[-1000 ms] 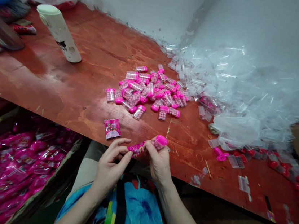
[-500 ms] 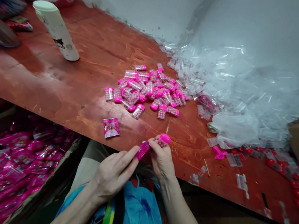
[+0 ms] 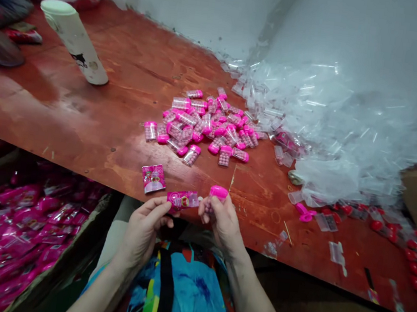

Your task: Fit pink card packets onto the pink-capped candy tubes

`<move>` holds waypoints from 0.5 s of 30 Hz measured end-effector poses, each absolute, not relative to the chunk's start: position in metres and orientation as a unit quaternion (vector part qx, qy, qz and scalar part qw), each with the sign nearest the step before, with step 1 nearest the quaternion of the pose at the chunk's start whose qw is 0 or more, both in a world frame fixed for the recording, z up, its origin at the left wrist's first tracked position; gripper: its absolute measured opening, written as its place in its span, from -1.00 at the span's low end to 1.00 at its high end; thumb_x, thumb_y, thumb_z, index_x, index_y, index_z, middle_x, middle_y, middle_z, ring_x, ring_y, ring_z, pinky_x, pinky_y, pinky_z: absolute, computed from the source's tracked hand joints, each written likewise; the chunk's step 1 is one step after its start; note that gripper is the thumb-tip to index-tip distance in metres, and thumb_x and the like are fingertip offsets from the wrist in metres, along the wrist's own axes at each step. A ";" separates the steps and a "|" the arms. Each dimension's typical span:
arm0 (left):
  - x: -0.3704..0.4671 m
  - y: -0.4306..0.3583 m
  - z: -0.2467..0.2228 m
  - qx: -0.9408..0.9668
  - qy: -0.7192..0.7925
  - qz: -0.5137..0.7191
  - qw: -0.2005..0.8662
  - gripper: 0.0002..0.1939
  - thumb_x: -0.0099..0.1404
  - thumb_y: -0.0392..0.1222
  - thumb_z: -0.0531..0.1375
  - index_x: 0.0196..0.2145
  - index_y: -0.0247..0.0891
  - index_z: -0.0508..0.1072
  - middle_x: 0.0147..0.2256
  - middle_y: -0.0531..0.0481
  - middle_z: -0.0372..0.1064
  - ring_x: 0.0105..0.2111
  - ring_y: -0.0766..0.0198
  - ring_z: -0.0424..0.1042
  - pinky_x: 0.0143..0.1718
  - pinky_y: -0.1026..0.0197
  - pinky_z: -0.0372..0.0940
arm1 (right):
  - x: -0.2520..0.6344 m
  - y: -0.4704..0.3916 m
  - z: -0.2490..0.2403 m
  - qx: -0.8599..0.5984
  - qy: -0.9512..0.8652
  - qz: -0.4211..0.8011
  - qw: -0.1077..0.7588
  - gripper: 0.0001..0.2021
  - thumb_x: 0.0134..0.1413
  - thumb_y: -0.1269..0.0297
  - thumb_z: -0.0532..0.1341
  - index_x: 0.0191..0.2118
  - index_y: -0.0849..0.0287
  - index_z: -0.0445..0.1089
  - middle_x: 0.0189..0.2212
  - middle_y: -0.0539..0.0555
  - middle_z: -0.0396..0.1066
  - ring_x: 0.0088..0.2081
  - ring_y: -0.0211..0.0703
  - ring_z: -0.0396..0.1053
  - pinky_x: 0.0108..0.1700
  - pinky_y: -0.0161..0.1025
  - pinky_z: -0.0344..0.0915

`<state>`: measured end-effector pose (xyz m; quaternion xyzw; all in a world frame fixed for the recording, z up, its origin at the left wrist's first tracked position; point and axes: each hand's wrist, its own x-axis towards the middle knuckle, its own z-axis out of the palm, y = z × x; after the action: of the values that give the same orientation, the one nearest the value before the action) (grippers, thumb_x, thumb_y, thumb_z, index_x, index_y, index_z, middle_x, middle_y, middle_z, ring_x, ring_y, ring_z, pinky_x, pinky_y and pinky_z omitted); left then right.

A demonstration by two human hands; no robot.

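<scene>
Between thumb and fingers, my left hand [image 3: 149, 224] pinches one end of a flat pink printed sleeve [image 3: 184, 200]. My right hand [image 3: 223, 223] grips a small clear candy bottle [image 3: 209, 205] with a pink cap [image 3: 218, 192] and pale pink balls inside. The sleeve's free end points at the bottle, with a narrow gap between them. A stack of pink printed labels [image 3: 153, 178] lies by the table edge, just beyond my left hand. Farther back is a pile of pink-capped candy bottles [image 3: 200, 124].
Clear empty plastic containers [image 3: 330, 125] are heaped against the wall at right. Red-capped containers [image 3: 378, 225] lie along the right side. A pale drinking bottle [image 3: 78, 44] stands at back left. Below the table's left edge, a carton [image 3: 80, 241] holds many pink packets.
My left hand has moved left and turned, so the sleeve lies nearly level. My right hand has shifted slightly left with the candy bottle, and the sleeve is now apart from it.
</scene>
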<state>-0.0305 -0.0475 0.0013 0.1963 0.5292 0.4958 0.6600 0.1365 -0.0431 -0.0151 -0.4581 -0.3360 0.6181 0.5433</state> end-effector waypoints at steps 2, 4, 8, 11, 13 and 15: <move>-0.032 -0.047 0.000 0.169 0.516 0.490 0.682 -0.78 0.05 -0.16 0.36 -0.38 -0.34 0.50 -0.46 -0.03 0.46 -0.52 0.32 0.38 -0.53 0.31 0.25 | 0.137 -0.047 -0.012 -0.447 -0.343 0.638 0.525 -0.71 0.21 0.00 0.10 -0.14 0.12 0.22 -0.51 -0.04 0.42 -0.61 -0.32 0.16 -0.50 -0.32 0.09; -0.033 -0.046 -0.001 0.164 0.510 0.485 0.691 -0.79 0.07 -0.16 0.36 -0.40 -0.34 0.49 -0.49 -0.02 0.45 -0.52 0.32 0.38 -0.54 0.32 0.24 | 0.140 -0.051 -0.007 -0.450 -0.360 0.653 0.491 -0.69 0.22 -0.02 0.09 -0.12 0.12 0.22 -0.54 -0.05 0.41 -0.61 -0.32 0.14 -0.52 -0.34 0.04; -0.037 -0.046 -0.003 0.174 0.511 0.478 0.693 -0.81 0.10 -0.16 0.34 -0.41 -0.33 0.46 -0.52 0.00 0.44 -0.53 0.32 0.38 -0.52 0.32 0.25 | 0.148 -0.055 0.004 -0.474 -0.413 0.644 0.435 -0.69 0.22 -0.02 0.13 -0.12 0.12 0.27 -0.59 -0.06 0.37 -0.56 -0.29 0.18 -0.47 -0.33 0.04; -0.038 -0.046 -0.005 0.178 0.508 0.478 0.694 -0.82 0.10 -0.16 0.34 -0.41 -0.32 0.46 -0.52 0.02 0.42 -0.51 0.32 0.39 -0.52 0.33 0.25 | 0.152 -0.055 0.006 -0.485 -0.448 0.632 0.406 -0.69 0.22 0.00 0.14 -0.12 0.14 0.31 -0.61 -0.09 0.33 -0.55 -0.27 0.21 -0.43 -0.30 0.06; -0.039 -0.045 -0.008 0.184 0.507 0.477 0.694 -0.82 0.10 -0.15 0.34 -0.41 -0.31 0.46 -0.50 0.03 0.42 -0.51 0.32 0.40 -0.51 0.32 0.26 | 0.153 -0.055 0.005 -0.488 -0.464 0.629 0.387 -0.71 0.23 0.03 0.14 -0.13 0.15 0.33 -0.63 -0.10 0.30 -0.56 -0.29 0.20 -0.44 -0.30 0.06; -0.040 -0.045 -0.010 0.189 0.508 0.476 0.693 -0.82 0.10 -0.15 0.34 -0.40 -0.31 0.48 -0.49 0.02 0.42 -0.50 0.32 0.41 -0.49 0.31 0.28 | 0.153 -0.055 0.003 -0.488 -0.474 0.630 0.375 -0.72 0.23 0.06 0.15 -0.11 0.15 0.34 -0.63 -0.11 0.29 -0.58 -0.30 0.19 -0.46 -0.31 0.05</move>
<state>-0.0403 -0.0451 -0.0099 0.1891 0.5084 0.4756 0.6925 0.1528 -0.0549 0.0032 -0.4881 -0.4740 0.6299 0.3745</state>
